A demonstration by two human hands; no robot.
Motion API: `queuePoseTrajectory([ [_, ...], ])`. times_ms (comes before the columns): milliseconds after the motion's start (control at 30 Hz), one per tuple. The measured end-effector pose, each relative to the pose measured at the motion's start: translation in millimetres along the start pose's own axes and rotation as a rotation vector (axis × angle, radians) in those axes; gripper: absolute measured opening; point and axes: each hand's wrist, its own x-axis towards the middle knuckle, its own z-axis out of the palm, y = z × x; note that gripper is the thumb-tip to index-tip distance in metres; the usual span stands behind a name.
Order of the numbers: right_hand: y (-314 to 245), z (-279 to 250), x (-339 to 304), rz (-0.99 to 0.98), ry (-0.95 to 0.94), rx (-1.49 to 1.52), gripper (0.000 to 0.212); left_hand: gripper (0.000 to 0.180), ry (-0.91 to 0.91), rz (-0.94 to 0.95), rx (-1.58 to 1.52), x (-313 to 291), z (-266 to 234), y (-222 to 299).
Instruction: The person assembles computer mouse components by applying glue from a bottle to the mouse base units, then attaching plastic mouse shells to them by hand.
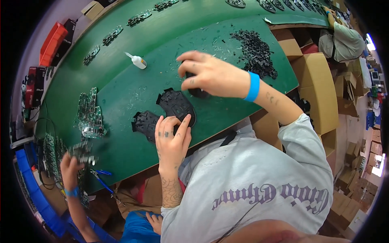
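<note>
My left hand (173, 135) rests its fingers, apart, on the near ends of two black plastic shells. The left shell (146, 122) lies slightly nearer to me than the right shell (176, 103); both show moulded inner ribs. Just right of them, my right hand (208, 75) is curled over a dark rounded plastic piece (198, 92), mostly hidden under the palm and fingers. A blue band circles my right wrist. Farther back on the green table (117, 89) stands a white squeeze bottle (139, 62) with a thin nozzle.
A heap of small black parts (257, 54) lies at the far right. Green circuit boards (91, 117) are piled leftward, near blue-handled pliers (103, 180). A co-worker's blurred hand (69, 170) holds a board at lower left. Cardboard boxes (316, 89) stand beyond the right table edge.
</note>
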Motion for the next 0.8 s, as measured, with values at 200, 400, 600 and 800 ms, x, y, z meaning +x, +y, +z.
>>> queuePoseTrajectory([
  [200, 14, -8, -9, 0.047, 0.037, 0.055, 0.038, 0.037, 0.089, -0.047, 0.025, -5, 3, -5],
  [400, 114, -57, -65, 0.671, 0.150, 0.011, 0.016, 0.036, 0.159, 0.161, -0.137, 9, 9, 25],
  [600, 125, -36, -75, 0.758, 0.165, 0.069, 0.018, 0.030, 0.116, 0.197, -0.226, 24, 32, 45],
  [800, 111, -53, -70, 0.740, 0.158, 0.150, 0.013, 0.026, -0.032, 0.025, -1.165, 44, -14, 62],
])
